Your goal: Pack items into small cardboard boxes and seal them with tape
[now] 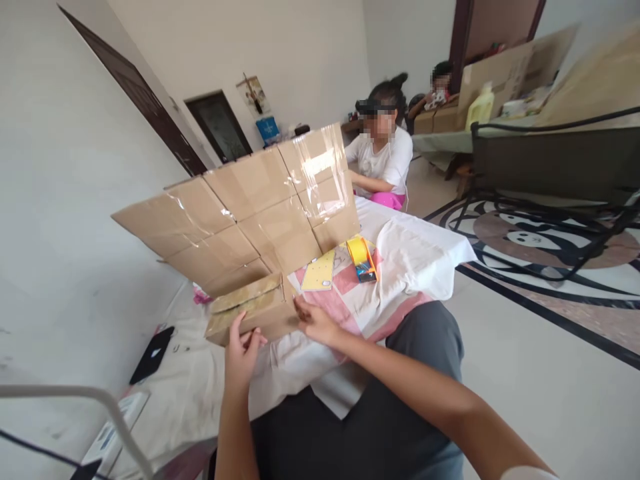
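Note:
A small cardboard box (pixel 253 312) lies on its side on the cloth-covered table (pixel 415 253) in front of me. My left hand (pixel 241 352) grips its near left edge, thumb on the front and fingers curled. My right hand (pixel 314 321) presses against the box's right end, fingers bent on the cardboard. Behind the box rises a stack of several taped cardboard boxes (pixel 250 210). A yellow tape dispenser (pixel 361 258) and a yellow card (pixel 320 271) lie on the cloth to the right of the stack.
Another person in a white shirt (pixel 383 157) sits across the table, and one more (pixel 440 83) farther back. A black phone (pixel 153 353) lies at the left. A black frame (pixel 550 167) and patterned floor (pixel 525 240) fill the right. A white rail (pixel 100 407) crosses the lower left.

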Tool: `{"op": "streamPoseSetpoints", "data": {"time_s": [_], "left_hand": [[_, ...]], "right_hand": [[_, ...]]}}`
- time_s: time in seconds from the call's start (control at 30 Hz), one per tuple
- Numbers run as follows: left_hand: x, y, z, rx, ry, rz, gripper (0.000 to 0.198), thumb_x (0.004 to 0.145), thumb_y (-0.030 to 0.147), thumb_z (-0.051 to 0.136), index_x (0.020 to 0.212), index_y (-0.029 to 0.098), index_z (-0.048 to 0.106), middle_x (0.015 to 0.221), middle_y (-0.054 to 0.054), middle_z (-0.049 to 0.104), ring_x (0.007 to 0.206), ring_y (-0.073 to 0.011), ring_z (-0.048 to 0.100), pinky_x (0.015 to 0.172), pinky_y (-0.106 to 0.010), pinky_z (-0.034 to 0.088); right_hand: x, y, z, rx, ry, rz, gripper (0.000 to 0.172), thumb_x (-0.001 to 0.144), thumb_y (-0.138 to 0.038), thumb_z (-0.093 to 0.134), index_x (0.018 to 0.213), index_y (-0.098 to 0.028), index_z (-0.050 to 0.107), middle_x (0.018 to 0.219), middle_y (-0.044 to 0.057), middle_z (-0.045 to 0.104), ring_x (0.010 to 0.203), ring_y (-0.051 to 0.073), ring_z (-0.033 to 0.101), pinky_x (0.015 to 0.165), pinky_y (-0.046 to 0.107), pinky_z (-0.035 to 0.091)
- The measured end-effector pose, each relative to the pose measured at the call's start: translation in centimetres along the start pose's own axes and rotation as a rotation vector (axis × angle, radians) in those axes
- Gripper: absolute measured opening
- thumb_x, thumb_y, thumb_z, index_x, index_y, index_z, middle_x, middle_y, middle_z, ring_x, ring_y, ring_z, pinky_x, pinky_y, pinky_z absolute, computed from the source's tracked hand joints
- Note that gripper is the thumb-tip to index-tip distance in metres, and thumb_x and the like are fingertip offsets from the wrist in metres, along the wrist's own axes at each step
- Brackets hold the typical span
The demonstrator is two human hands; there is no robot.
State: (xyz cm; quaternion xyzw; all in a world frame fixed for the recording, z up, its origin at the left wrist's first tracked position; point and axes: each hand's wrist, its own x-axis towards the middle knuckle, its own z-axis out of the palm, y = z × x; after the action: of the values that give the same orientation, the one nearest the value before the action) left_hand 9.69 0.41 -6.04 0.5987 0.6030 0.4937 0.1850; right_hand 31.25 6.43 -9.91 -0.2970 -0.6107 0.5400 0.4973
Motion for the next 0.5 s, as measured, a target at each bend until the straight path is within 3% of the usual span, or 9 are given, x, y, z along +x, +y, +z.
{"op": "streamPoseSetpoints", "data": {"time_s": [0.1, 0.17, 0.23, 0.33, 0.37, 0.43, 0.5], "left_hand": [[0.1, -0.6, 0.6, -0.032, 0.075, 0.01, 0.075, 0.087, 0.05, 0.064, 0.151, 0.018, 0.042, 0.066, 0.001, 0.07, 0.065, -0.0195, 0.071, 0.074, -0.034, 0.06], [0.0, -0.7, 0.9, -0.064, 0.099, 0.01, 0.079, 0.085, 0.052, 0.065, 0.152, 0.017, 0.041, 0.065, 0.001, 0.07, 0.062, -0.0188, 0.07, 0.072, -0.033, 0.06], [-0.2, -0.5, 1.2, -0.096, 0.09, 0.006, 0.083, 0.083, 0.054, 0.067, 0.152, 0.017, 0.041, 0.064, 0.001, 0.07, 0.061, -0.0186, 0.069, 0.071, -0.033, 0.061], [-0.8, -0.4, 0.9, -0.11, 0.132, -0.009, 0.078, 0.081, 0.055, 0.069, 0.145, 0.017, 0.049, 0.064, 0.0, 0.069, 0.057, -0.0189, 0.067, 0.061, -0.03, 0.058], [-1.0, -0.5, 0.6, -0.106, 0.224, -0.002, 0.071, 0.081, 0.054, 0.069, 0.14, 0.017, 0.055, 0.064, 0.0, 0.068, 0.055, -0.0185, 0.066, 0.057, -0.03, 0.057], [-0.9, -1.1, -0.4, -0.089, 0.537, 0.045, 0.057, 0.081, 0.049, 0.07, 0.127, 0.017, 0.062, 0.068, 0.0, 0.067, 0.058, -0.0184, 0.065, 0.059, -0.03, 0.056], [-0.4, -2.0, -1.5, -0.086, 0.825, 0.1, 0.058, 0.076, 0.044, 0.075, 0.125, 0.018, 0.06, 0.084, -0.003, 0.069, 0.079, -0.0222, 0.07, 0.075, -0.037, 0.059]], "right_hand": [[-0.4, -0.5, 0.6, -0.051, 0.046, 0.018, 0.076, 0.083, -0.026, 0.065, 0.155, -0.01, 0.046, 0.158, 0.014, 0.048, 0.147, 0.03, 0.046, 0.127, 0.046, 0.031], [-0.3, -1.1, 1.0, -0.06, 0.083, 0.054, 0.075, 0.092, -0.042, 0.061, 0.157, -0.009, 0.042, 0.163, 0.015, 0.039, 0.154, 0.028, 0.035, 0.13, 0.044, 0.022], [-0.1, -1.9, 1.5, -0.048, 0.077, 0.103, 0.087, 0.093, -0.059, 0.058, 0.16, -0.008, 0.035, 0.168, 0.015, 0.028, 0.158, 0.028, 0.023, 0.132, 0.043, 0.013], [0.3, -3.0, 2.0, 0.005, 0.055, 0.164, 0.102, 0.089, -0.074, 0.056, 0.162, -0.006, 0.029, 0.169, 0.017, 0.024, 0.159, 0.027, 0.02, 0.132, 0.04, 0.011], [0.4, -3.3, 2.2, 0.017, 0.066, 0.176, 0.103, 0.09, -0.075, 0.055, 0.162, -0.006, 0.029, 0.169, 0.017, 0.024, 0.159, 0.027, 0.021, 0.132, 0.039, 0.011], [0.6, -3.8, 2.4, 0.039, 0.1, 0.181, 0.1, 0.091, -0.074, 0.053, 0.162, -0.008, 0.029, 0.17, 0.015, 0.022, 0.159, 0.025, 0.02, 0.132, 0.039, 0.01], [0.6, -4.3, 2.5, 0.056, 0.121, 0.185, 0.096, 0.092, -0.073, 0.052, 0.162, -0.011, 0.03, 0.17, 0.012, 0.023, 0.16, 0.024, 0.019, 0.132, 0.038, 0.009]]}}
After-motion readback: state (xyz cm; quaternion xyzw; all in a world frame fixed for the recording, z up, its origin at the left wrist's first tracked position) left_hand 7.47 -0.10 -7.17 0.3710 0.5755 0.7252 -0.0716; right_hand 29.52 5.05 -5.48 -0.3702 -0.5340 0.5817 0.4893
